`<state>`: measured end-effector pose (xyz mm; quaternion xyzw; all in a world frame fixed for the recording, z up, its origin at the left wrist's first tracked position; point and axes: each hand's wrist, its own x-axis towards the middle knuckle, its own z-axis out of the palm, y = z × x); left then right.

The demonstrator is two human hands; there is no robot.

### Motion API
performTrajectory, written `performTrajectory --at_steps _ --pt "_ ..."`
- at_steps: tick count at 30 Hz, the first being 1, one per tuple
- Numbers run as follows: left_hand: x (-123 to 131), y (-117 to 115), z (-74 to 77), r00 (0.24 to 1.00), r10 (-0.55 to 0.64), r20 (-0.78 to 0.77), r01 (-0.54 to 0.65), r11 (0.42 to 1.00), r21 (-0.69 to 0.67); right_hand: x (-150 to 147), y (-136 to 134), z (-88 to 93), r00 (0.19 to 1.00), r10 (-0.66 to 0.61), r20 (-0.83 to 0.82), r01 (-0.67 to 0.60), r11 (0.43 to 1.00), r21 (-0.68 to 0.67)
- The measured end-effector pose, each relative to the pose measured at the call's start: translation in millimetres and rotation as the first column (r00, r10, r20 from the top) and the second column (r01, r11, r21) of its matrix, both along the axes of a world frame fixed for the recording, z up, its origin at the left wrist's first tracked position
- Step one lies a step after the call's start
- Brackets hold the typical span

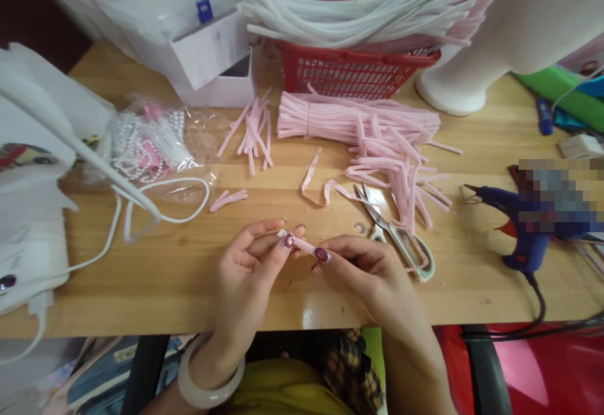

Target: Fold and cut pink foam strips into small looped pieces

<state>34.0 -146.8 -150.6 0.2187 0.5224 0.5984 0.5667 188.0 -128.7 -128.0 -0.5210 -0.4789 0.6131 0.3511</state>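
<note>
Between my two hands, just above the near part of the table, is a short pink pipe cleaner piece point(303, 246). My left hand point(255, 264) pinches its left end between thumb and fingers, and a pale tip pokes out past the thumb. At the other end, my right hand point(365, 270) grips it with thumb and forefinger. Scissors point(401, 242) with pale green handles lie beside my right hand, their blades pointing away from me. A thin measuring tape point(337, 187) curls across the table and passes over the scissors.
Bent pink pipe cleaners point(406, 176) lie before a tied bundle point(330, 116). Cut pieces point(255, 135) and a few shorter ones point(229, 199) sit left. A blue glue gun point(523, 226) is right; a red basket point(349, 72), bagged pearl beads point(148, 141) and a white cable point(186, 217) surround.
</note>
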Motion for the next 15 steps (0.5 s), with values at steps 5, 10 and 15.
performTrajectory --at_steps 5,10,15 --pt "0.6 0.1 -0.7 1.000 -0.023 -0.020 0.023 1.000 0.001 0.4 -1.9 0.2 0.997 -0.006 0.077 0.001 0.998 0.070" --pt "1.1 0.1 -2.0 1.000 -0.030 0.003 0.030 0.999 -0.016 -2.0 -2.9 0.4 0.994 -0.014 0.111 0.002 0.994 0.105" --pt "1.2 1.3 -0.2 0.998 -0.012 0.060 0.014 0.999 -0.038 -3.6 -3.0 3.7 0.990 0.001 0.142 -0.018 0.992 0.122"
